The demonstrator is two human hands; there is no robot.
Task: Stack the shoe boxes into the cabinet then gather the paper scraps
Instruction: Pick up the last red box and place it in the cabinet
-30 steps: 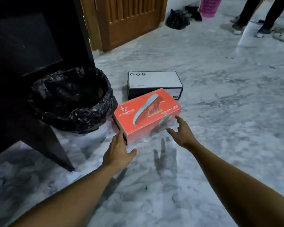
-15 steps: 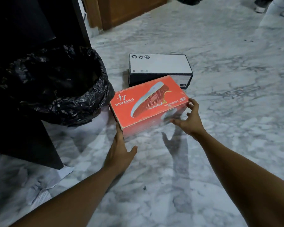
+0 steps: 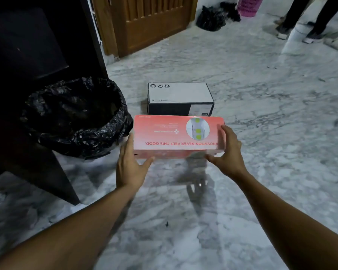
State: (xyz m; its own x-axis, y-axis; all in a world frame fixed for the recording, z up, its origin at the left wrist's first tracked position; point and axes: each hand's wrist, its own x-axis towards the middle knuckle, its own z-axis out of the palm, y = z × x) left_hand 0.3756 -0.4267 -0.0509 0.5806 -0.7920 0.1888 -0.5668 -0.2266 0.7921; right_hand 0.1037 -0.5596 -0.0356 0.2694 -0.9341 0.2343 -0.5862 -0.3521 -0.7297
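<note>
An orange-red shoe box (image 3: 170, 133) is lifted off the marble floor and tipped so its long printed side faces me. My left hand (image 3: 131, 166) grips its left end, thumb under the near edge. My right hand (image 3: 227, 152) grips its right end, fingers up the side. Behind it a black shoe box with a white lid (image 3: 179, 97) lies flat on the floor. The dark cabinet (image 3: 33, 55) stands at the left. Crumpled white paper scraps (image 3: 0, 199) lie on the floor at the far left, blurred.
A bin lined with a black plastic bag (image 3: 74, 115) stands against the cabinet, just left of the red box. A wooden door (image 3: 150, 20) is behind. A person's legs (image 3: 308, 20) stand at the top right, a dark bag (image 3: 211, 18) near the wall.
Both hands closed on the ends of the orange-red box, lifted it off the floor and tipped it so its side faces me. The camera view rose.
</note>
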